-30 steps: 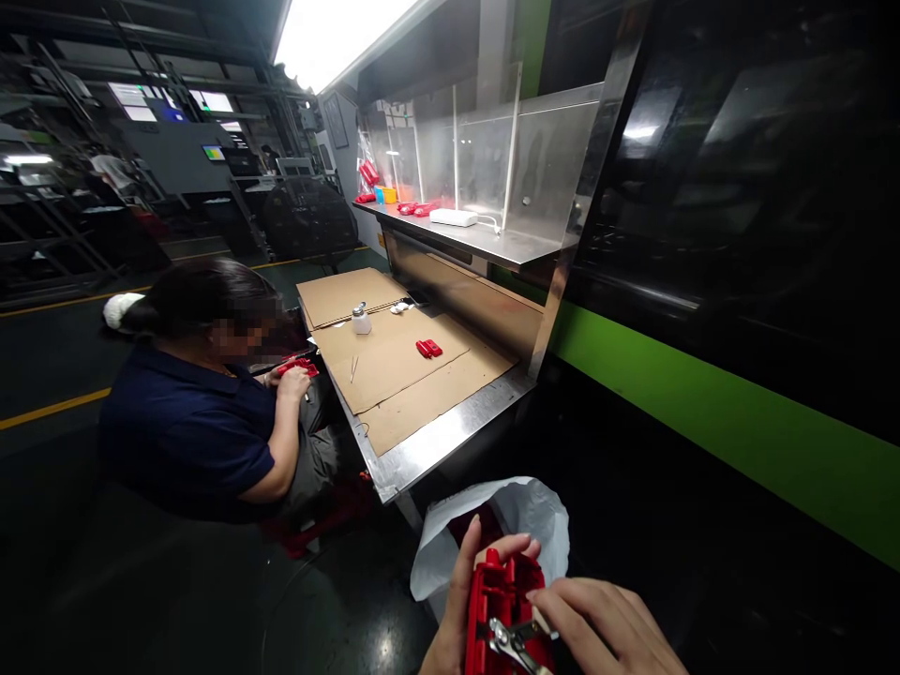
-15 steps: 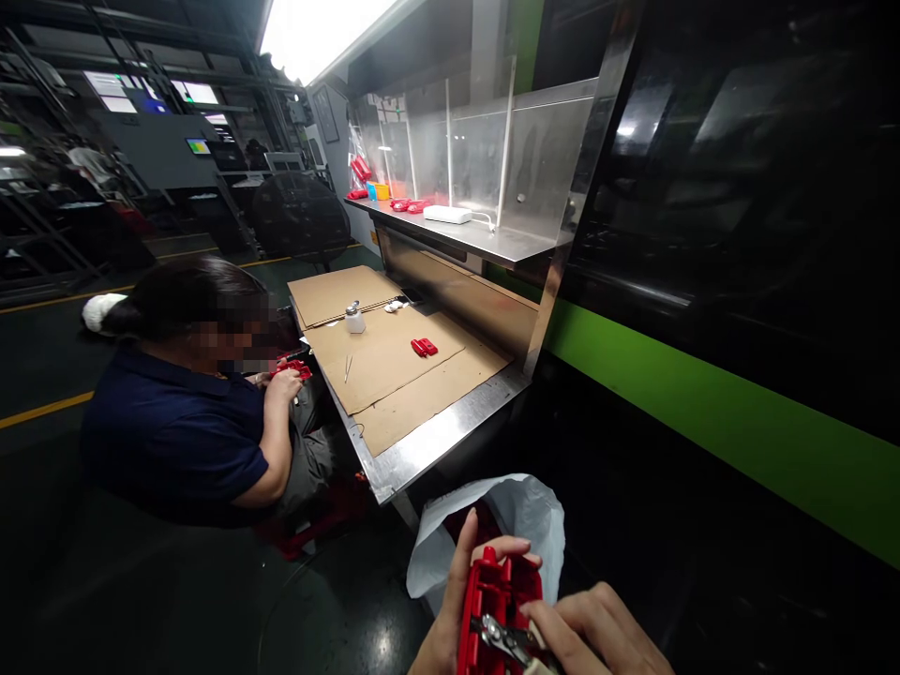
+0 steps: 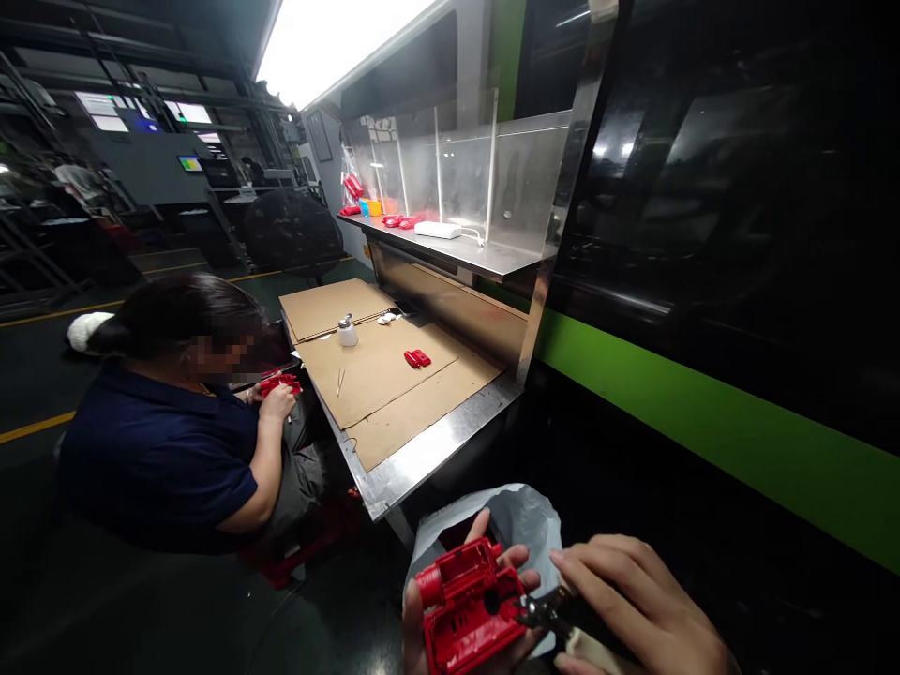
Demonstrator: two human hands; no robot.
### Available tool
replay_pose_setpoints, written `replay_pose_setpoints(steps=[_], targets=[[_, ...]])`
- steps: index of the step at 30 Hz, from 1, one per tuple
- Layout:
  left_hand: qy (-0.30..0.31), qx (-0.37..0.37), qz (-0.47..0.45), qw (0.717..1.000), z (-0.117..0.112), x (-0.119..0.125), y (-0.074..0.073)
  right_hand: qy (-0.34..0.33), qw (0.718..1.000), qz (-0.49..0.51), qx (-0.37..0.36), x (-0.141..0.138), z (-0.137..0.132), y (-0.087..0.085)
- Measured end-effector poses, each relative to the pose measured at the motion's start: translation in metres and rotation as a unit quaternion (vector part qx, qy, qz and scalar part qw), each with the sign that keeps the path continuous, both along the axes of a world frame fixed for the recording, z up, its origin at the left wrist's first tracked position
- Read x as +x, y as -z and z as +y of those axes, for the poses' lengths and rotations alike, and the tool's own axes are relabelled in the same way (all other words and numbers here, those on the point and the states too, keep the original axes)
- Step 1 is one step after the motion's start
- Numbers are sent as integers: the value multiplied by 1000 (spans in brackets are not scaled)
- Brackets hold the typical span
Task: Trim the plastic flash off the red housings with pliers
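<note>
At the bottom of the head view, my left hand (image 3: pixel 413 619) holds a red plastic housing (image 3: pixel 472 600), its hollow inside turned up. Fingers of that hand show behind the far side of the part. My right hand (image 3: pixel 637 600) is closed round a pair of nippers (image 3: pixel 555 614) with pale handles. The metal jaws touch or nearly touch the housing's right edge; exact contact is hard to make out. Just behind both hands is a white plastic bag (image 3: pixel 524 506), open at the top, with something dark red inside.
On the left a seated co-worker (image 3: pixel 169 441) handles a red part (image 3: pixel 279 384). Cardboard covers the metal-edged table (image 3: pixel 422 455), which bears another red part (image 3: pixel 417 358), a pump bottle (image 3: pixel 347 330) and tweezers (image 3: pixel 340 382). A steel shelf (image 3: pixel 506 258) stands above it.
The red housing has turned from upright to lying across my left palm, showing more of its inside. My right hand and the nippers have shifted to its right edge.
</note>
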State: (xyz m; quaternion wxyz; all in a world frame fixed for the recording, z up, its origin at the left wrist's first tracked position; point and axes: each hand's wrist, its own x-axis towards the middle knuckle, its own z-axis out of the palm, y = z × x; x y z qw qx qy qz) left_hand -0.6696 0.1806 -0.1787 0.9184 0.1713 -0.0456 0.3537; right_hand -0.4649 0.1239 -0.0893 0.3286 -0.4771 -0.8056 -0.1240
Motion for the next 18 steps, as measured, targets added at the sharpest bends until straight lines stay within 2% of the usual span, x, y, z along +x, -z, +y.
replay_pose_setpoints(steps=[5,10,18], targets=[[-13,-74,102,992,-12,6,-9,-48,999,-16,14,-11,6,-16],[-3,-119,130,984,-20,0,-17,-93,994,-56,-3,-24,6,-16],[-68,-166,150,972,-26,-11,-9,-114,992,-51,26,-51,14,-11]])
